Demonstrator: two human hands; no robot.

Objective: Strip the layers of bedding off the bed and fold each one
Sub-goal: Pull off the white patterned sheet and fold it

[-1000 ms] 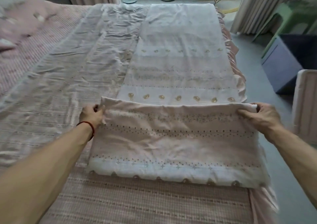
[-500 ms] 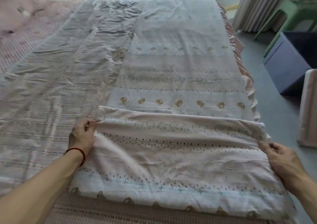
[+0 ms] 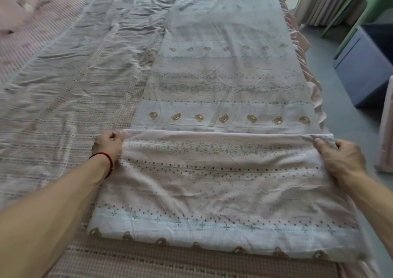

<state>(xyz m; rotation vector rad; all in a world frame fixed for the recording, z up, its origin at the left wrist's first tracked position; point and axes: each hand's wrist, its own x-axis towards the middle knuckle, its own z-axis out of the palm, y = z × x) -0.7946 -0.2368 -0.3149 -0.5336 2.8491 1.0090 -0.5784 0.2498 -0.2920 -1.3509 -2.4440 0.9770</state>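
- Quilt (image 3: 223, 86), printed with bears and dotted bands, lies as a long strip on the bed (image 3: 53, 75), its long axis running straight away from the hands toward the far end.
- Its near end is doubled over into a folded section (image 3: 212, 182) lying between the two forearms, with the fold's free edge at the fingertips.
- Left hand (image 3: 108, 144), a red cord at its wrist, pinches the left corner of that edge with curled fingers.
- Right hand (image 3: 338, 158) grips the right corner the same way, fabric bunched under its thumb.
- Both hands sit level across the strip's width, neither nearer the unfolded length.
- Judging by this, the next move carries the folded section forward along the strip, away from the body.
- A striped sheet (image 3: 63, 107) lies beyond the left hand.
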